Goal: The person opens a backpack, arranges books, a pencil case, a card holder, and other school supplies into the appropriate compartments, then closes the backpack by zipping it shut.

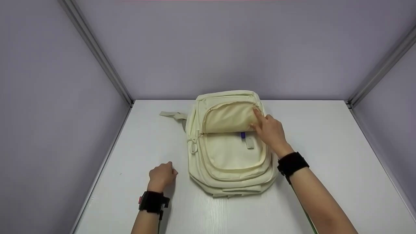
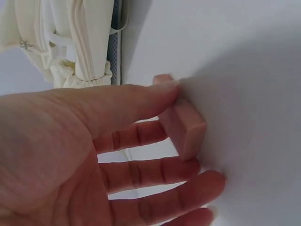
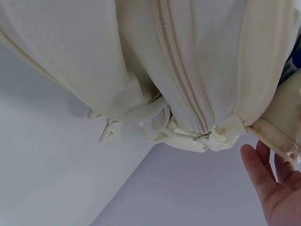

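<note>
My left hand (image 1: pixel 162 175), low beside the bag, pinches a small pink rectangular block (image 2: pixel 184 125) between thumb and fingertips, close to the white tabletop. A cream backpack (image 1: pixel 195 169) lies on the table with its front pocket unzipped. The pocket's flap (image 1: pixel 227 120) is folded away toward the back wall. My right hand (image 1: pixel 271 131) rests its fingers on the flap's right side; in the right wrist view the fingertips (image 3: pixel 249 153) are spread by the zipped edge. A small blue item (image 1: pixel 243 135) and a pale rectangular piece (image 1: pixel 249 143) show in the pocket, partly under the flap.
A grey strap (image 1: pixel 174 114) trails from the backpack's left side. A white loop with a buckle (image 1: pixel 194 148) hangs on that side too. Pale panels with metal corner posts (image 1: pixel 97 52) enclose the white table (image 1: pixel 325 136) at back, left and right.
</note>
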`<action>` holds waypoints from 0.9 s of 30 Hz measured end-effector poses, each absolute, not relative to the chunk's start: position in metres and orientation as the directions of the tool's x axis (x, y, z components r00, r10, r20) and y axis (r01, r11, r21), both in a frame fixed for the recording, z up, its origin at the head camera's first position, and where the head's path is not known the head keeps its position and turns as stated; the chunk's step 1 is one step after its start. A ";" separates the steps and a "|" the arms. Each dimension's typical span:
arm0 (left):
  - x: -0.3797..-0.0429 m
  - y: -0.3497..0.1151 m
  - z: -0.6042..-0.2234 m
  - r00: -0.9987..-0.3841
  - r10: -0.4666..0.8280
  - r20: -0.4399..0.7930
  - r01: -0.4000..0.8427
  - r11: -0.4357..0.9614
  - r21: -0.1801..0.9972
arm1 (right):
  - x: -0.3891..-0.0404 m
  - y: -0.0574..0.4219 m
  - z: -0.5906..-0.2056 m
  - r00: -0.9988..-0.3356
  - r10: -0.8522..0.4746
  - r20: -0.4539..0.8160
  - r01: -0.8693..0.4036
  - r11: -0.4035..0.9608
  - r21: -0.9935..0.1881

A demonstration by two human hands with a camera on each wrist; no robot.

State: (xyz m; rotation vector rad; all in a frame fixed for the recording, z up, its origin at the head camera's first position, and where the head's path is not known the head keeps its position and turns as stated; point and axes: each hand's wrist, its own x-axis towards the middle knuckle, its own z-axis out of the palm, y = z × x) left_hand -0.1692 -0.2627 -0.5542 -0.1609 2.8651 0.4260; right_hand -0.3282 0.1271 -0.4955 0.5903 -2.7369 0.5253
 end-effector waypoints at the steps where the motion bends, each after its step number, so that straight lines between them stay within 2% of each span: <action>1: -0.170 -0.262 -0.556 -0.969 -0.078 -0.234 -0.142 0.951 0.273 | -0.328 0.127 -0.495 -0.874 -0.336 0.350 -0.441 0.852 -0.282; 14: -0.173 -0.259 -0.570 -0.997 -0.075 -0.028 -0.080 0.933 0.350 | -0.328 0.127 -0.496 -0.885 -0.327 0.331 -0.426 0.857 -0.290; 17: -0.174 -0.259 -0.573 -0.996 -0.085 -0.017 -0.086 0.930 0.357 | -0.328 0.127 -0.496 -0.885 -0.329 0.330 -0.427 0.856 -0.291; 22: -0.181 -0.258 -0.571 -0.993 -0.114 0.021 -0.093 0.890 0.446 | -0.328 0.126 -0.496 -0.879 -0.334 0.340 -0.436 0.852 -0.290; 27: -0.186 -0.249 -0.557 -0.983 -0.104 0.149 -0.014 0.861 0.509 | -0.329 0.126 -0.497 -0.879 -0.334 0.340 -0.436 0.852 -0.289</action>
